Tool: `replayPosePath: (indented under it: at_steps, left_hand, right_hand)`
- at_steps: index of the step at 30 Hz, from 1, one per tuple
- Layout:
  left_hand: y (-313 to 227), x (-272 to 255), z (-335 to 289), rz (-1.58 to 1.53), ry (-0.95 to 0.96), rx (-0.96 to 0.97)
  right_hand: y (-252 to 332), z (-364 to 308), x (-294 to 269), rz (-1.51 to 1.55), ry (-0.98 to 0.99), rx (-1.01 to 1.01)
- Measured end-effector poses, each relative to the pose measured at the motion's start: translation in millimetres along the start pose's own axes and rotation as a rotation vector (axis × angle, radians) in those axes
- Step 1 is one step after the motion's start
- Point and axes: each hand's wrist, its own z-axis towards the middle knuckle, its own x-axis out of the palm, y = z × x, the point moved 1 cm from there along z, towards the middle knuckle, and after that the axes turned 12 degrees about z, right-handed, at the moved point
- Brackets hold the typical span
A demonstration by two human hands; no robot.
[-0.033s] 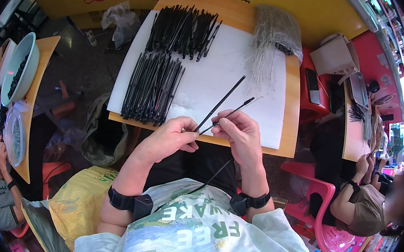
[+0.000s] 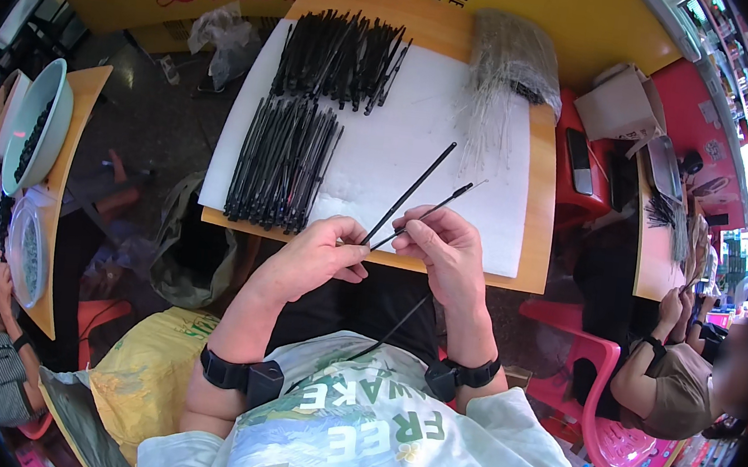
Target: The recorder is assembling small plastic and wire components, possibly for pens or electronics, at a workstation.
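Note:
My left hand [image 2: 321, 255] is closed, pinching the lower end of a long thin black rod [image 2: 417, 186] between thumb and fingers. The rod leans up and right over a white foam sheet [image 2: 431, 84]. Close beside it, my right hand [image 2: 447, 248] pinches a thinner black stick [image 2: 447, 202], which crosses low near the left fingertips. A fine pale strand [image 2: 477, 185] shows by its upper end; whether they are joined I cannot tell. Two rows of similar black rods, a far pile [image 2: 342, 57] and a near pile [image 2: 281, 164], lie on the sheet's left side.
Thin clear strands spill from a plastic bag [image 2: 516, 52] at the far right of the wooden table [image 2: 536, 205]. A phone [image 2: 579, 161] lies on a red stool beside it. At left, a pale bowl [image 2: 55, 132] holds black pieces. People sit at both sides.

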Motion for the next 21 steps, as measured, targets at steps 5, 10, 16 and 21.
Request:
replayPosePath:
  at_steps: [5, 10, 16, 21]
  left_hand:
    - [-0.1, 5.2, 0.6, 0.003, -0.027, -0.027]
    - [-0.5, 5.2, 6.2, 0.008, 0.007, -0.024]
    - [2.1, 3.5, 8.8, 0.051, 0.056, -0.056]
    - [1.2, -1.1, 7.2, 0.028, -0.058, -0.006]
  right_hand:
    - [-2.8, -1.3, 8.8, -0.075, -0.038, -0.049]
    - [-0.5, -1.0, 15.9, -0.297, -0.092, -0.201]
    - [-9.2, -0.4, 24.5, -0.448, -0.147, -0.266]
    - [-21.7, 15.8, 15.3, -0.247, -0.115, -0.257]
